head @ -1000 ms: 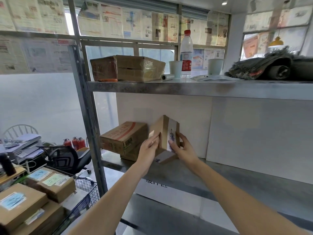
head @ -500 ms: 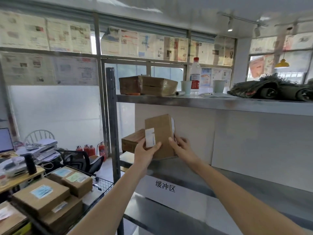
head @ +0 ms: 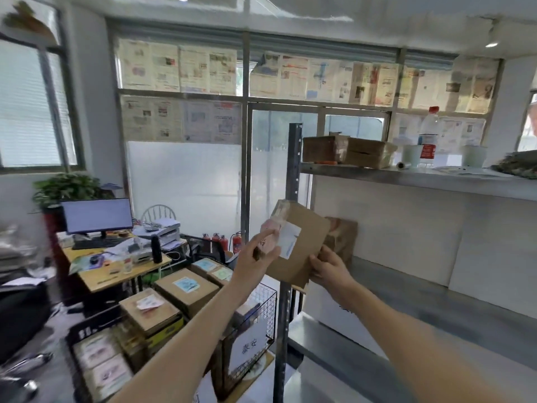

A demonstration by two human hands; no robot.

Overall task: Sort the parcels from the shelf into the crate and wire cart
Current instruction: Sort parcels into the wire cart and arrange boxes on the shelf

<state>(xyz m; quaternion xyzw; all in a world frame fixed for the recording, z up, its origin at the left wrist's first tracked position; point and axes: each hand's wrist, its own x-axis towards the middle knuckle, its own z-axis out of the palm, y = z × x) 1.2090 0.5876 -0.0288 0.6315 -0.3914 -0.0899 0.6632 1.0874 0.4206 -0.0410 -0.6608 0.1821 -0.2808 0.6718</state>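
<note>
Currently: cardboard parcel, labelled, tilted, held clear of the shelf by your left hand and right hand, both grasping; wire cart lies near-left, below.

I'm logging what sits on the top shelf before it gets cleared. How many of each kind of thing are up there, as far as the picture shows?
Boxes: 2
Bottle: 1
Cups: 2
Small roll: 1
Dark bundle, cut off by the frame edge: 1
Total: 7
</note>
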